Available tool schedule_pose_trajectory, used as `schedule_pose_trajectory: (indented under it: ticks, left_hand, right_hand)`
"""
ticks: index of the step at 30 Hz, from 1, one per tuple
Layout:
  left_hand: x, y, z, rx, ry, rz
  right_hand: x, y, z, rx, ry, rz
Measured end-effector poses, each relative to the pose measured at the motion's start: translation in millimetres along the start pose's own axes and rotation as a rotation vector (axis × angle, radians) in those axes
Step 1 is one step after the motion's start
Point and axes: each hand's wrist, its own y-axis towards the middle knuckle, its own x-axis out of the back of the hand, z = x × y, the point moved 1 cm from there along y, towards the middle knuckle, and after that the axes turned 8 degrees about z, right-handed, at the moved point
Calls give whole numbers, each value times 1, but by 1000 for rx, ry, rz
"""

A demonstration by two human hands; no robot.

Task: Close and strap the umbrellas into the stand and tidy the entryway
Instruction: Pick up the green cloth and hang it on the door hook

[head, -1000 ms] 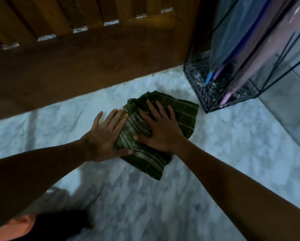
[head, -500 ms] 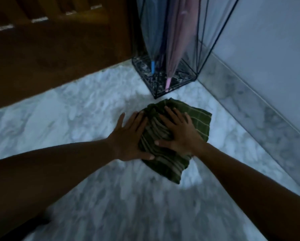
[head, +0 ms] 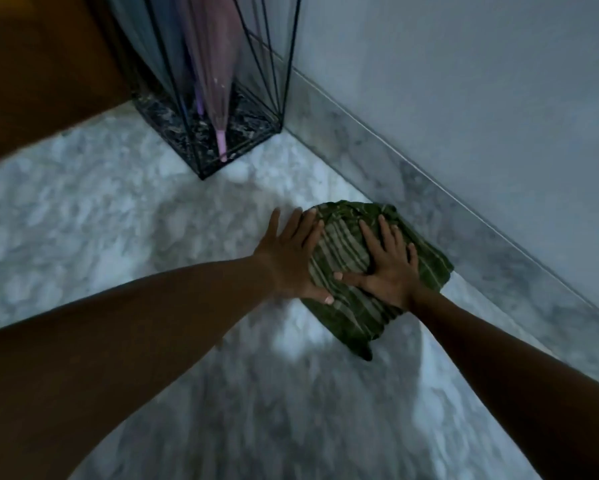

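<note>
Your left hand (head: 291, 258) and right hand (head: 390, 263) press flat, fingers spread, gripping nothing, on the green cloth (head: 357, 271) near the umbrella stand (head: 222, 81); a harder push could jam it against the skirting (head: 447, 209).

Cloth (head: 353, 271) dark green, pale stripes. Floor (head: 118, 216) white-grey marble. Stand (head: 222, 133) black wire, speckled black base. Umbrella (head: 215, 81) translucent pink. Door (head: 48, 81) brown.

Both hands lay flat, the left hand (head: 291, 258) and right hand (head: 388, 268) pressing a green striped cloth (head: 346, 251) onto the marble floor (head: 118, 220), near the far wire umbrella stand (head: 277, 81) holding a pink umbrella (head: 215, 64).
</note>
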Motion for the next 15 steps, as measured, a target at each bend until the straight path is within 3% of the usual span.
schedule_pose_trajectory:
  ticks: [8,15]
  left_hand:
    - [-29,-38,-48,-178,124,-23]
    - [-68,-95,-21,-254,277,-23]
  right_hand:
    - [-14,-70,-22,-49,-65,154]
    - [-46,-101,35,80,-226,206]
